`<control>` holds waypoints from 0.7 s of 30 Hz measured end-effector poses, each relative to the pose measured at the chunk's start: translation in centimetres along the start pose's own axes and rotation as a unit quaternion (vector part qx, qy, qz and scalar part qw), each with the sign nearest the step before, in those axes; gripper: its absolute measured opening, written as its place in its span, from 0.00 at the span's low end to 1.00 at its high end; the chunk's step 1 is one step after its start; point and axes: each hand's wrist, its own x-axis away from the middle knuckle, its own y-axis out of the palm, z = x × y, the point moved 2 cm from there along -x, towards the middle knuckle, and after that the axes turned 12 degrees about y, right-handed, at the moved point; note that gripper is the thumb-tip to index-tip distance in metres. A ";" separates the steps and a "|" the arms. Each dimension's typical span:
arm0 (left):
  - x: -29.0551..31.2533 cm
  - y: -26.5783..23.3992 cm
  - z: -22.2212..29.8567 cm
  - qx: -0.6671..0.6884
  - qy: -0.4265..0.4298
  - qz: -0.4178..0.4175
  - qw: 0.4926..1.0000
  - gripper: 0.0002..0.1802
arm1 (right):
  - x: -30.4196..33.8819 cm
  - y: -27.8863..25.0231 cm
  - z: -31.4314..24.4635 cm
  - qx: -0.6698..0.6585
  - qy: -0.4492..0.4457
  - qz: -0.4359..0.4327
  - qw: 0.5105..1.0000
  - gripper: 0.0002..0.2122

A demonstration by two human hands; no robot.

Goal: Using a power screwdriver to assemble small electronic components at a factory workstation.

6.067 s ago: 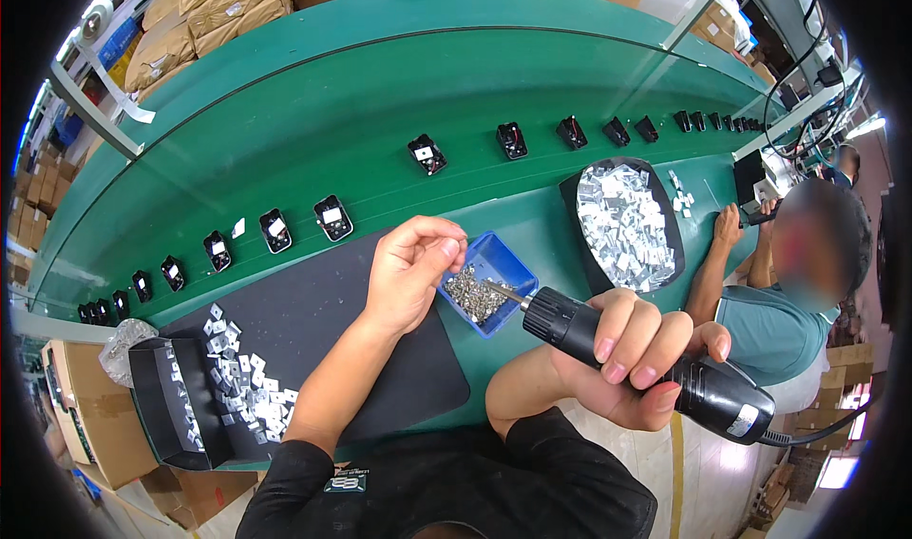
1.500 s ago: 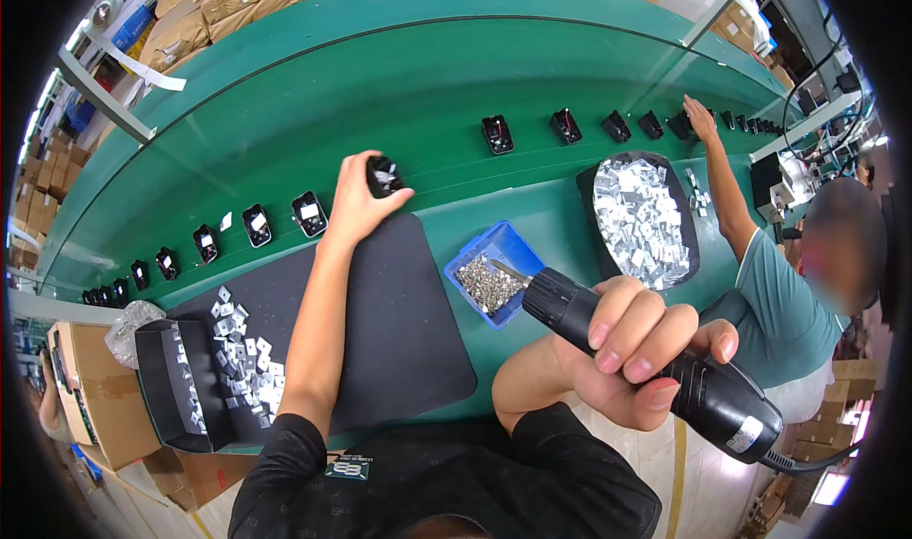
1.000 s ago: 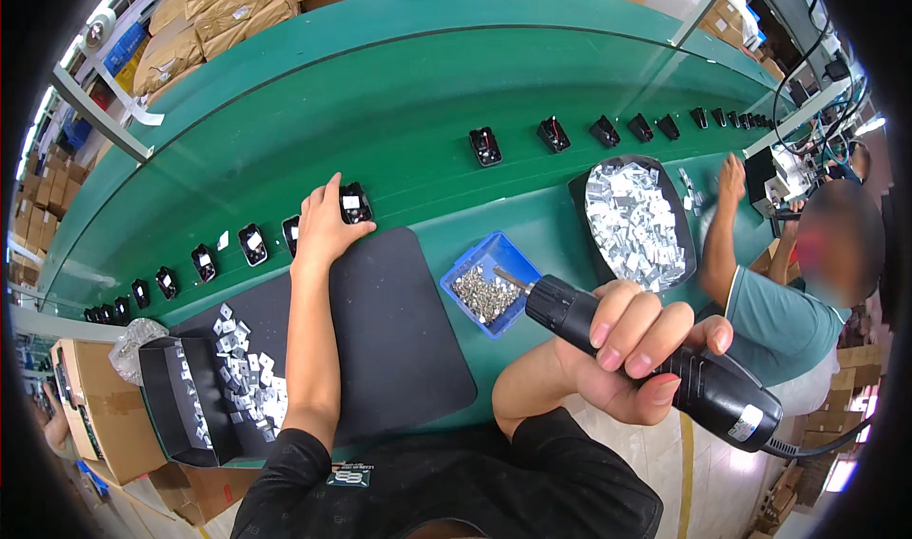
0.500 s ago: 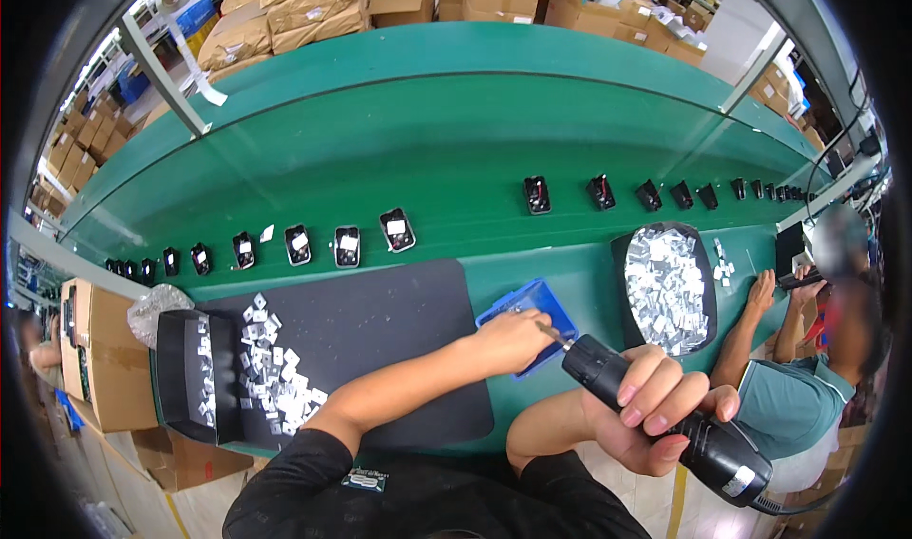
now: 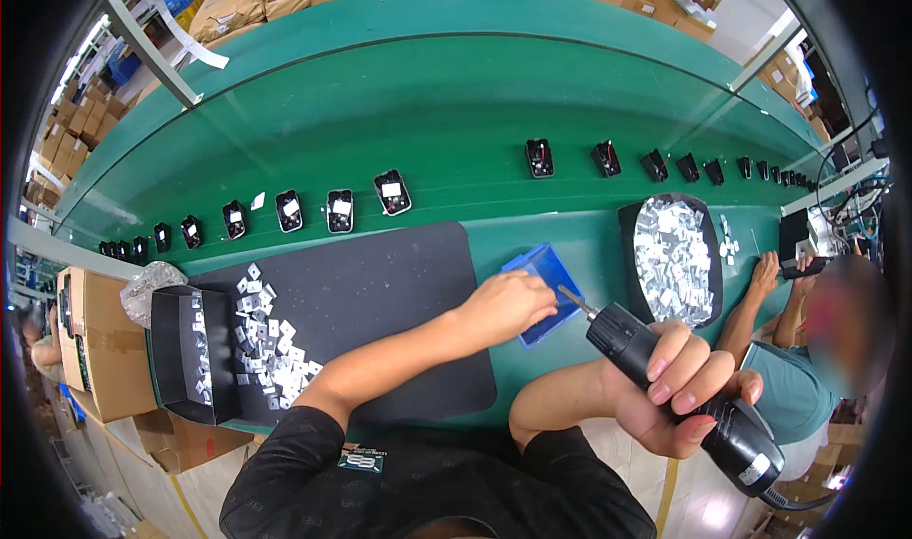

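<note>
My right hand (image 5: pixel 676 392) grips a corded black electric screwdriver (image 5: pixel 622 341), its bit pointing left and away from me over the blue tray (image 5: pixel 568 283). Over that tray's left side, my left hand (image 5: pixel 511 305) has its fingers curled together and downward; whatever they pinch is hidden. A small gap separates those fingers from the bit's tip. The tray sits just right of a black mat (image 5: pixel 380 278), partly covered by my hand. Small whitish metal-looking plates (image 5: pixel 277 354) lie scattered on the mat's left end, beside a black bin (image 5: pixel 217 387) holding more of them.
Another black bin (image 5: pixel 714 297), full of shiny small pieces, stands to the right. Black housings (image 5: pixel 390 192) line the green bench (image 5: pixel 456 112) in a row. A co-worker (image 5: pixel 798 378) sits at the right, hands on the bench. Cardboard boxes (image 5: pixel 109 349) stand at the left.
My left hand has drawn back to the left from the screwdriver's bit, leaving a gap. The right hand still holds the screwdriver. The whole view has tilted, so the bench appears higher.
</note>
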 end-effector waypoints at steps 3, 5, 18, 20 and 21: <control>-0.9 -2.8 0.5 0.078 0.007 0.089 0.993 0.08 | -0.2 -0.1 -0.1 0.003 0.003 -0.006 1.000 0.20; -1.3 -4.8 1.2 0.149 -0.043 0.117 0.981 0.07 | -0.2 -0.5 -0.1 0.004 0.003 -0.014 1.000 0.21; -0.4 -7.2 1.6 0.289 0.146 0.241 0.915 0.13 | -0.4 -0.3 -0.1 -0.053 0.068 -0.024 0.996 0.20; -0.5 -7.3 1.8 0.284 0.164 0.242 0.913 0.13 | -0.5 -0.3 -0.3 -0.066 0.073 -0.037 0.994 0.20; -0.4 -7.4 1.8 0.282 0.163 0.243 0.914 0.13 | -0.5 -0.2 -0.3 -0.068 0.074 -0.036 0.994 0.20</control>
